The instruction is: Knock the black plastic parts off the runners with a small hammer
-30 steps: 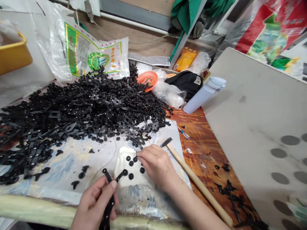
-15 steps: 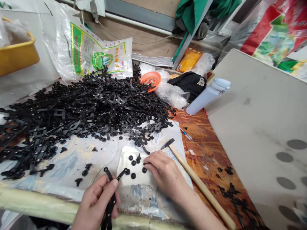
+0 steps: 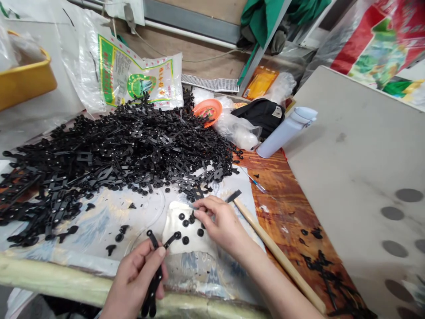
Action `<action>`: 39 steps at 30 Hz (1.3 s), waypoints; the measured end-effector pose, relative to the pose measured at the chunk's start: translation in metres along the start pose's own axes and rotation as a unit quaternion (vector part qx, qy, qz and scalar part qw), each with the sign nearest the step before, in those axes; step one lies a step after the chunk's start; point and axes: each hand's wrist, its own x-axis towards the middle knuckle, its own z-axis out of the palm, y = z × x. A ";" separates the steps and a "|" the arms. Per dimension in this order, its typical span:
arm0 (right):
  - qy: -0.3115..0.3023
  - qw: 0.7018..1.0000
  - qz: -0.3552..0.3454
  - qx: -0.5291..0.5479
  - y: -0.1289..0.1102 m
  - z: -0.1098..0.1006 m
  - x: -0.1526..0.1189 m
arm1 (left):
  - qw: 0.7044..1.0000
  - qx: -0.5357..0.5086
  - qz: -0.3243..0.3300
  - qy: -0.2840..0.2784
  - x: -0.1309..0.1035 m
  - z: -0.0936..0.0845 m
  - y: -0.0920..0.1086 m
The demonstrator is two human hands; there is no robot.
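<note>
My left hand (image 3: 137, 274) is closed around a black hinged linkage (image 3: 153, 283). Its two upper arms spread into a V, with a round eyelet at each tip. Several black round flanged studs (image 3: 185, 240) lie on a white pad (image 3: 207, 246) to the right of it. My right hand (image 3: 221, 221) hovers over the pad's far side, thumb and index finger slightly apart. The thumb tip is right beside an upright stud (image 3: 191, 219); whether it touches cannot be made out. The other fingers hide part of the pad's right side.
A big heap of black linkages (image 3: 133, 146) covers the back and left. Right of my hand lies a hammer (image 3: 265, 237) with a wooden handle. A pen-like tool (image 3: 259, 186), a pale blue bottle (image 3: 287, 133) and an orange plate (image 3: 215, 106) stand beyond. Loose black parts (image 3: 320, 266) lie at right.
My right hand has moved a little away from me and left, from a stud at the pad's right side to the upright stud. My left hand keeps the linkage in nearly the same place.
</note>
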 end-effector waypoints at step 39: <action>-0.018 0.970 0.068 0.235 -0.044 -0.006 -0.033 | 0.996 -0.077 -0.042 -0.024 -0.023 0.021 0.026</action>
